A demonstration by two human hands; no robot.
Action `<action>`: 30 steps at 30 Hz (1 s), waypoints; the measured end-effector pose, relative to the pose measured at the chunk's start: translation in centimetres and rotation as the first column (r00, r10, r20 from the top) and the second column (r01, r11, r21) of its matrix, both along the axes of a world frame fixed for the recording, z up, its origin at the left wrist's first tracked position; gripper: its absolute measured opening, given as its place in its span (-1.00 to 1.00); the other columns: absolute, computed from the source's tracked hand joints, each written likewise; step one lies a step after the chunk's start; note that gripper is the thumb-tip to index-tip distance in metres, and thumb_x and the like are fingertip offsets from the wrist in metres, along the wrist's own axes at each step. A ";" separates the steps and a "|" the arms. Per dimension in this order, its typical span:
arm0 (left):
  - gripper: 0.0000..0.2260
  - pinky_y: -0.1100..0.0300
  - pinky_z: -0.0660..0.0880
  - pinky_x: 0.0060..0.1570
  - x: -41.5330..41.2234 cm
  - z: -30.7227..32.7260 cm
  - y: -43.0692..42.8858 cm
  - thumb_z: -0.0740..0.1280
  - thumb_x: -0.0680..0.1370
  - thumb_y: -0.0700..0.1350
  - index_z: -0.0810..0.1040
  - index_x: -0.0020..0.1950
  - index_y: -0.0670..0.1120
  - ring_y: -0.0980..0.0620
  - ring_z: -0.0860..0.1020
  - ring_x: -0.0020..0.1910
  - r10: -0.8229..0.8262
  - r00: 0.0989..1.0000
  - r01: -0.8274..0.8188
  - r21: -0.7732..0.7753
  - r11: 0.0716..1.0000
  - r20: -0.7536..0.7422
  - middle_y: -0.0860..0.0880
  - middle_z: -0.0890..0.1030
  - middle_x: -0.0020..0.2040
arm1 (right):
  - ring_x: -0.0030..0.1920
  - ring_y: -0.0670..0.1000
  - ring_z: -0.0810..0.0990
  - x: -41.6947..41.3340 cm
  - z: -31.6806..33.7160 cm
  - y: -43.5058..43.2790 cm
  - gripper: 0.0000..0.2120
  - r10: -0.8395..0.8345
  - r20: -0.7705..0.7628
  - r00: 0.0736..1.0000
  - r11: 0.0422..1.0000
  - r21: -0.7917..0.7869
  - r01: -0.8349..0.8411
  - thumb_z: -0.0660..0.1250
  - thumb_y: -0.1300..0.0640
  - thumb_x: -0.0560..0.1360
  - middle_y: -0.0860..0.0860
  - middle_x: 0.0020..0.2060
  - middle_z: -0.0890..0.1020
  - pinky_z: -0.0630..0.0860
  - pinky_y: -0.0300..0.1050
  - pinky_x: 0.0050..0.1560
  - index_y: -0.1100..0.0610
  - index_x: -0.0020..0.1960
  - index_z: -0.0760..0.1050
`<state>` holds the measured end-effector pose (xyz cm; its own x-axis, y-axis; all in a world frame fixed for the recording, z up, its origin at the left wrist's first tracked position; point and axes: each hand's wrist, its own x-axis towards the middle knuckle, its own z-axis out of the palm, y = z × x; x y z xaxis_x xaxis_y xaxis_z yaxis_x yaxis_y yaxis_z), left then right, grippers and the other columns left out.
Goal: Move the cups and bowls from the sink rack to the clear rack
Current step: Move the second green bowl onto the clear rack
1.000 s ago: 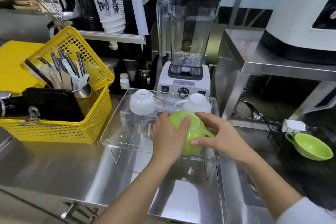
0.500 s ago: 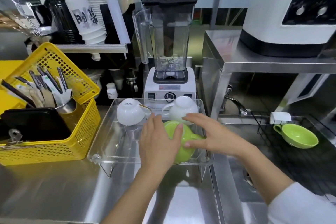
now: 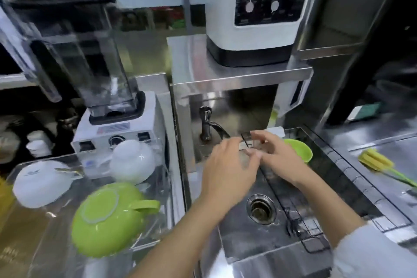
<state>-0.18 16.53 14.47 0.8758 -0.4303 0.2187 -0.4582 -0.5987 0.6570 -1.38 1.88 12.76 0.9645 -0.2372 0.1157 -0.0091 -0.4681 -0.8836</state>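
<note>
Reaching over the sink, both hands have left the green cup [image 3: 108, 219], which now sits upside down in the clear rack [image 3: 167, 187] beside two white cups [image 3: 132, 161], so that transfer looks done. The left hand [image 3: 228, 171] and right hand [image 3: 274, 157] are empty, fingers loosely spread, nearing the last green bowl [image 3: 301, 150] at the far end of the sink rack [image 3: 338, 178]; neither touches it yet.

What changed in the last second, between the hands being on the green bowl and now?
Both hands let go of the upturned green bowl in the clear rack and moved right over the sink rack, left hand and right hand empty, reaching toward the second green bowl. The two white cups stayed put.
</note>
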 end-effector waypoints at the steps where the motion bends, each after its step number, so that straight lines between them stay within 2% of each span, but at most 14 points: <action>1: -0.60 0.03 0.39 0.19 0.6 -0.6 -1.8 0.18 0.50 0.17 0.39 0.22 -0.05 -0.05 0.40 0.25 -0.001 0.999 0.002 0.013 1.000 -0.039 -0.04 0.49 0.23 | -0.08 -0.15 0.54 0.2 -0.6 -1.9 -0.59 -0.031 -0.019 0.999 0.999 0.031 0.031 0.44 0.11 0.38 -0.04 0.09 0.54 0.47 -0.43 -0.08 0.00 0.20 0.44; 4: -0.56 0.01 0.40 0.21 2.5 -3.0 -7.1 0.19 0.48 0.22 0.40 0.22 -0.03 -0.06 0.42 0.25 0.006 0.984 0.002 0.044 0.999 -0.178 -0.05 0.49 0.23 | -0.13 -0.23 0.56 0.5 -2.8 -7.5 -0.56 -0.078 -0.107 0.991 0.995 0.049 0.084 0.42 0.05 0.39 -0.04 0.03 0.59 0.48 -0.40 -0.16 0.04 0.23 0.42; 8: -0.48 0.07 0.32 0.30 5.5 -6.8 -13.0 0.23 0.48 0.17 0.36 0.33 -0.10 -0.08 0.37 0.34 0.042 0.941 -0.008 0.104 0.995 -0.335 -0.10 0.42 0.36 | 0.00 -0.01 0.53 0.7 -6.5 -13.7 -0.49 -0.155 -0.234 0.960 0.986 0.021 0.164 0.42 0.00 0.39 0.05 0.15 0.53 0.44 -0.15 0.02 0.09 0.28 0.39; 10: -0.49 0.07 0.34 0.27 6.7 -8.6 -16.0 0.26 0.47 0.14 0.36 0.32 -0.13 -0.10 0.40 0.31 0.073 0.912 -0.025 0.123 0.992 -0.403 -0.13 0.45 0.34 | 0.09 0.07 0.51 0.9 -8.3 -16.4 -0.47 -0.210 -0.273 0.939 0.978 -0.050 0.204 0.40 0.00 0.41 0.11 0.19 0.51 0.41 -0.12 0.10 0.14 0.31 0.36; 13: -0.60 0.06 0.43 0.16 7.8 -11.4 -19.3 0.27 0.48 0.10 0.42 0.21 -0.10 -0.12 0.48 0.21 0.098 0.880 0.004 0.214 0.977 -0.466 -0.14 0.53 0.25 | 0.19 0.18 0.49 1.3 -10.7 -19.4 -0.44 -0.290 -0.358 0.888 0.957 -0.115 0.266 0.35 0.00 0.44 0.23 0.22 0.51 0.43 0.01 0.20 0.24 0.33 0.30; 16: -0.63 0.13 0.41 0.02 8.7 -13.8 -21.1 0.27 0.49 0.07 0.42 0.19 -0.11 -0.13 0.51 0.16 0.118 0.847 0.033 0.271 0.962 -0.519 -0.15 0.55 0.22 | 0.04 0.26 0.56 2.0 -12.0 -20.8 -0.51 -0.333 -0.415 0.847 0.942 -0.104 0.319 0.31 -0.02 0.46 0.28 0.06 0.58 0.51 0.18 0.04 0.30 0.22 0.34; 18: -0.65 0.12 0.41 -0.06 9.5 -15.0 -21.9 0.29 0.48 0.02 0.42 0.16 -0.15 -0.15 0.54 0.11 0.131 0.813 0.006 0.233 0.972 -0.567 -0.20 0.57 0.17 | -0.02 0.31 0.58 2.7 -12.4 -21.2 -0.57 -0.384 -0.425 0.820 0.922 -0.136 0.362 0.28 -0.05 0.48 0.31 0.00 0.59 0.54 0.22 -0.04 0.30 0.11 0.37; 21: -0.70 -0.01 0.48 0.05 10.8 -15.9 -23.1 0.32 0.48 -0.09 0.41 0.16 -0.17 -0.20 0.54 0.09 0.127 0.722 -0.107 0.072 0.992 -0.680 -0.21 0.57 0.14 | -0.01 0.31 0.59 3.4 -12.8 -21.9 -0.59 -0.462 -0.463 0.756 0.887 -0.229 0.402 0.25 -0.05 0.49 0.33 -0.01 0.60 0.53 0.11 -0.05 0.32 0.03 0.37; 22: -0.70 -0.04 0.49 0.06 11.1 -16.1 -23.5 0.32 0.49 -0.12 0.40 0.18 -0.17 -0.20 0.54 0.09 0.113 0.680 -0.142 0.021 0.990 -0.724 -0.17 0.56 0.14 | -0.04 0.32 0.60 3.4 -13.0 -22.1 -0.59 -0.456 -0.500 0.737 0.889 -0.217 0.403 0.24 -0.05 0.49 0.32 -0.02 0.60 0.55 0.15 -0.04 0.32 0.03 0.36; 24: -0.75 -0.06 0.53 -0.06 11.4 -16.6 -24.1 0.30 0.50 -0.18 0.39 0.16 -0.15 -0.21 0.55 0.04 0.077 0.606 -0.187 -0.048 0.981 -0.792 -0.15 0.54 0.11 | -0.18 0.30 0.65 3.4 -13.4 -22.1 -0.63 -0.364 -0.586 0.724 0.923 -0.124 0.363 0.21 -0.02 0.51 0.31 -0.06 0.61 0.60 0.20 -0.14 0.31 0.05 0.34; 25: -0.78 -0.05 0.55 -0.11 11.4 -16.8 -24.3 0.28 0.50 -0.23 0.39 0.14 -0.13 -0.21 0.55 0.04 0.060 0.572 -0.202 -0.069 0.977 -0.818 -0.17 0.53 0.12 | -0.29 0.27 0.65 3.4 -13.6 -22.1 -0.66 -0.298 -0.622 0.724 0.931 -0.023 0.363 0.19 0.02 0.53 0.30 -0.10 0.61 0.63 0.17 -0.25 0.30 0.07 0.32; 27: -0.71 0.03 0.59 -0.30 11.4 -17.1 -24.7 0.21 0.49 -0.34 0.41 0.17 -0.10 -0.20 0.54 0.02 0.042 0.513 -0.244 -0.098 0.965 -0.857 -0.18 0.51 0.13 | -0.42 0.18 0.60 3.6 -13.8 -22.0 -0.72 -0.187 -0.652 0.734 0.893 0.199 0.404 0.16 0.11 0.55 0.30 -0.16 0.58 0.61 0.01 -0.46 0.28 0.16 0.25; 29: -0.62 0.14 0.58 -0.45 11.2 -17.1 -24.9 0.17 0.48 -0.39 0.40 0.24 -0.08 -0.17 0.54 -0.02 0.049 0.478 -0.302 -0.112 0.947 -0.877 -0.17 0.50 0.13 | -0.37 0.15 0.61 3.5 -13.9 -22.2 -0.71 -0.143 -0.652 0.745 0.846 0.310 0.434 0.20 0.16 0.53 0.29 -0.18 0.56 0.61 -0.01 -0.46 0.23 0.19 0.24; 30: -0.60 0.13 0.59 -0.45 11.1 -16.9 -24.9 0.16 0.48 -0.40 0.40 0.25 -0.07 -0.17 0.54 -0.04 0.050 0.451 -0.340 -0.120 0.933 -0.891 -0.17 0.50 0.14 | -0.30 0.15 0.63 3.5 -13.9 -22.3 -0.67 -0.113 -0.653 0.749 0.826 0.357 0.436 0.26 0.14 0.50 0.27 -0.16 0.56 0.63 0.01 -0.43 0.20 0.19 0.24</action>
